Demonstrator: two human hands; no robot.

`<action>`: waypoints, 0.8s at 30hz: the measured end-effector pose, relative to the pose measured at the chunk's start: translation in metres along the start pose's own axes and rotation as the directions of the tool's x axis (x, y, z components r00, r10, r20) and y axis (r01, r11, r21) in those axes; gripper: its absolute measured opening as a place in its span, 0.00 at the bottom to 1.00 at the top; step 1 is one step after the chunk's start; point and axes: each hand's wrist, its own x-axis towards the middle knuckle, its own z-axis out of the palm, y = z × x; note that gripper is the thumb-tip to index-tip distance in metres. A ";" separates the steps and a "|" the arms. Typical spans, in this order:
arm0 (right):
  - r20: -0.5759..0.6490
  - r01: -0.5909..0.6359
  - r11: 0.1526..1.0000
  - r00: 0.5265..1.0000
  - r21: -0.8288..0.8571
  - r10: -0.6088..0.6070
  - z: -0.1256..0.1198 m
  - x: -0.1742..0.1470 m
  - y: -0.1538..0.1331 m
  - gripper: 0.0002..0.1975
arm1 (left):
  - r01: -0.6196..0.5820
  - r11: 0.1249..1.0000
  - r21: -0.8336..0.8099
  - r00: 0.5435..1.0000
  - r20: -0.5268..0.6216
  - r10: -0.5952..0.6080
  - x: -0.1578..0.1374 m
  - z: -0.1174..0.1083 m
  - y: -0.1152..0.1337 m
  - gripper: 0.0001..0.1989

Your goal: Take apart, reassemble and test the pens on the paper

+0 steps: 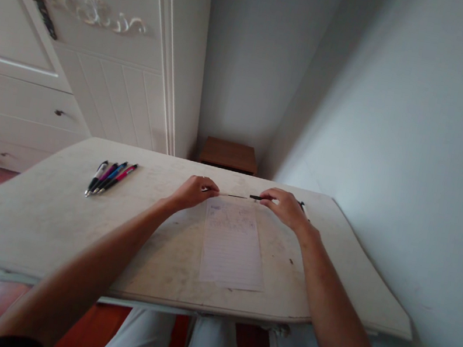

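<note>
My left hand [198, 190] is above the far part of the table, with fingers closed in a pinch. From its fingertips a thin, pale and dark stick, looking like a pen refill [236, 196], points to the right. Facing it, my right hand [286, 205] pinches a short black pen part [255, 197] whose end points left. A small gap separates the two pieces. Just below both hands lies a lined sheet of paper [233, 257] with handwriting near its top. Partly hidden behind my right hand is a black-and-white pen-like piece [304, 210].
Several pens [111, 179] lie side by side at the left of the white, stained table [41, 219]. A white cabinet [117, 83] stands beyond on the left, a grey wall [419, 140] on the right. Behind the far edge is a brown wooden piece of furniture [229, 152].
</note>
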 end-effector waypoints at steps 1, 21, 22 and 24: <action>-0.004 0.011 1.000 1.000 -0.007 -0.011 0.001 0.000 0.001 0.05 | 0.002 1.000 -0.002 1.000 0.001 -0.002 0.000 0.000 0.001 0.06; -0.018 0.118 0.993 0.993 0.017 -0.117 0.021 0.003 -0.019 0.06 | -0.026 0.999 -0.020 0.999 0.018 0.026 -0.001 0.002 0.007 0.07; -0.021 0.125 0.992 0.992 0.023 -0.124 0.024 0.004 -0.021 0.06 | -0.030 0.999 -0.023 0.999 0.018 0.031 -0.001 0.002 0.009 0.08; -0.031 0.144 0.989 0.989 0.042 -0.142 0.030 0.004 -0.026 0.06 | -0.036 0.999 -0.027 0.999 0.021 0.037 -0.002 0.002 0.013 0.08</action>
